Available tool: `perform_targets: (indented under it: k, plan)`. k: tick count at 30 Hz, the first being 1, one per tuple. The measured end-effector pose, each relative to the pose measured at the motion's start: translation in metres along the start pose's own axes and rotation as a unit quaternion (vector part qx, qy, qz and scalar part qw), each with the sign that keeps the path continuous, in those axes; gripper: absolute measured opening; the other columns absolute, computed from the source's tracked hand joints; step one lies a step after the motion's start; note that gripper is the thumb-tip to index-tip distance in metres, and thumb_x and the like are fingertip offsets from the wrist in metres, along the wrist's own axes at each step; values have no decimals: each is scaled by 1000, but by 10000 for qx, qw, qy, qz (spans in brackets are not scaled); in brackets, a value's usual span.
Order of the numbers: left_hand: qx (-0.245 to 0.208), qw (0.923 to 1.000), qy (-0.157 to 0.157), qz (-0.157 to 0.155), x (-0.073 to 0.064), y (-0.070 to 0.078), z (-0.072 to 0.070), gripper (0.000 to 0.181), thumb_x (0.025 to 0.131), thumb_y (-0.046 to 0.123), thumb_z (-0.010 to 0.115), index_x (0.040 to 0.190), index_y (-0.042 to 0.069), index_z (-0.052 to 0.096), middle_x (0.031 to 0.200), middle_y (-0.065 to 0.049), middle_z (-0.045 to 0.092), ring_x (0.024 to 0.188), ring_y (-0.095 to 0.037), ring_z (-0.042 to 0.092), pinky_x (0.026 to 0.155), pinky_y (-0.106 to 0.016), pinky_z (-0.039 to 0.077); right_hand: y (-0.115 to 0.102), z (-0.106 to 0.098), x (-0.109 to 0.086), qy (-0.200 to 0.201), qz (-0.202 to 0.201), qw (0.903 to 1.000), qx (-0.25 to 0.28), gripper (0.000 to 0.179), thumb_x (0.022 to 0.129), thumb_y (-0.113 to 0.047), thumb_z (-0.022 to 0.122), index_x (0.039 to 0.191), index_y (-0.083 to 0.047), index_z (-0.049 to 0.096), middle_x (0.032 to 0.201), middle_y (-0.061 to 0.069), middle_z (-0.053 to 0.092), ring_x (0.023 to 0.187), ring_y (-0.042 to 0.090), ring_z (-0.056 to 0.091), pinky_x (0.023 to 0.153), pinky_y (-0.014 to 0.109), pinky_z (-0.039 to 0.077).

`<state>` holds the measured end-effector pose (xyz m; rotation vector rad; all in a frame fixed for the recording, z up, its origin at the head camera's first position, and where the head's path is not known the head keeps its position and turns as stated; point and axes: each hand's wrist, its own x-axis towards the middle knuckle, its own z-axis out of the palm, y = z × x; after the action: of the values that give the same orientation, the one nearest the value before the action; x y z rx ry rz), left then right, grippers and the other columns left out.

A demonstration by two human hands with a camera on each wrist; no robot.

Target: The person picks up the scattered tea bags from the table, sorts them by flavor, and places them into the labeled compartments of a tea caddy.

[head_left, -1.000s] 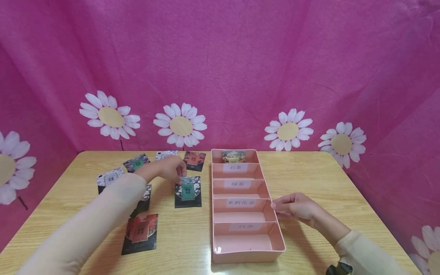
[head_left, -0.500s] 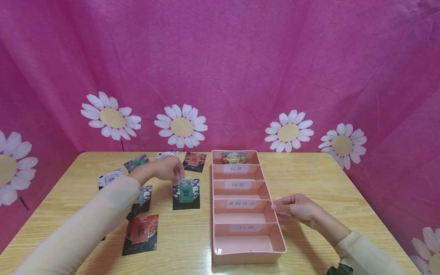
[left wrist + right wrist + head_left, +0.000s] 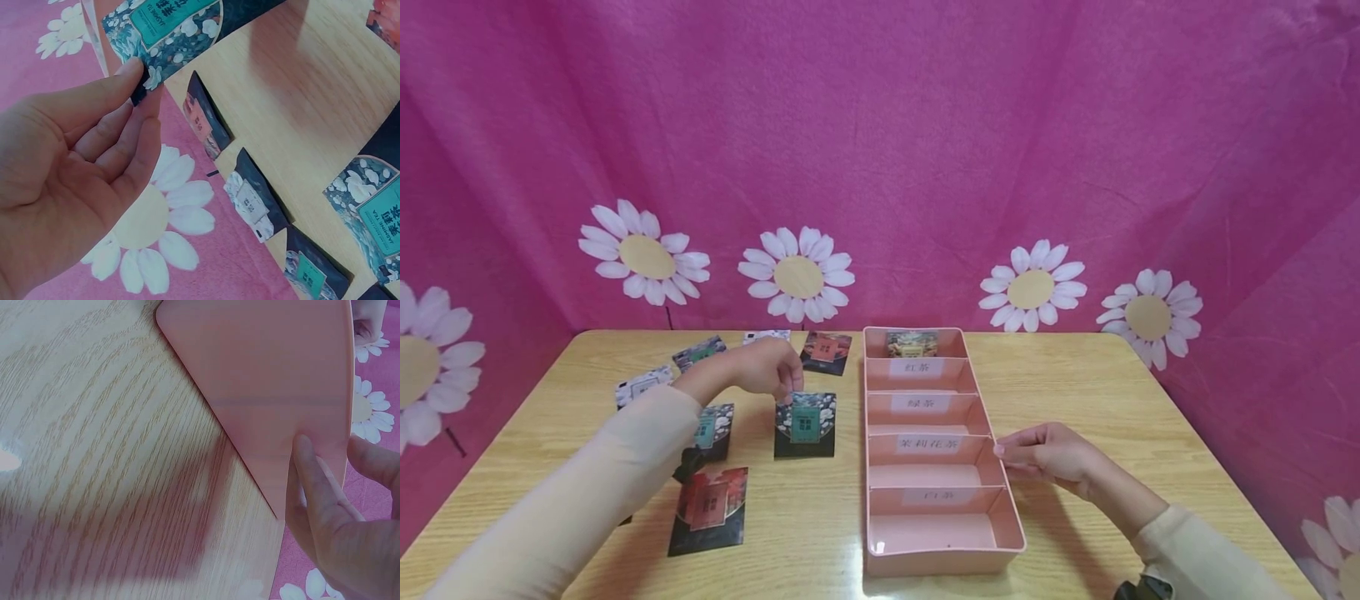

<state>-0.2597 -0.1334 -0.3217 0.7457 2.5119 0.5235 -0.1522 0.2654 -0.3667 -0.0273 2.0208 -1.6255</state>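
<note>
Fingers of the left hand (image 3: 766,371) are pinching one teal-labelled sachet (image 3: 805,427) at its upper left corner, just left of the frame's centre. I count six more sachets on the wooden table (image 3: 1060,375), all left of centre: two red sachets (image 3: 709,510), two white sachets (image 3: 638,383), a green-labelled sachet (image 3: 698,353) and a second teal one (image 3: 721,429); a dark corner below the left sleeve (image 3: 572,492) is too hidden to name. Right of centre stands one pink box (image 3: 942,562) with five compartments and four paper labels (image 3: 927,444), an eighth sachet (image 3: 912,343) in its topmost compartment. The left arm slants up from the lower left, fingers pointing down. From the lower right, the right hand (image 3: 1052,457) pinches the box's right wall, thumb at the rim, fingers against the outside. The held sachet extends below the left fingertips; whether its bottom edge touches the table, I can't tell.
</note>
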Motion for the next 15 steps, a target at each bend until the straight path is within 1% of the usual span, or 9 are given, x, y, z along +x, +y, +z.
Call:
perform_targets:
  k: [6,8,15]
  plan:
    - [37,10000,-34,47,-6,7,-3,10,81,-5,67,85,4,69,80,-6,71,74,-10,63,68,-24,53,1,-1,1,-57,-4,10000,51,38,90,-11,64,112,19,59,90,-5,72,87,4,67,84,27,57]
    - [59,9999,-50,109,-7,9,-3,9,80,-4,68,85,4,69,79,-6,71,73,-10,62,68,-24,53,1,-1,1,-82,-14,10000,52,37,90,-12,64,112,18,60,90,-6,72,87,4,67,84,27,57]
    - [129,9995,-100,263,-13,17,-7,8,80,-2,70,83,5,69,79,-5,71,72,-9,61,68,-25,54,1,-1,1,-80,12,10000,-2,40,89,-15,66,112,18,60,89,-6,72,87,5,67,85,28,57]
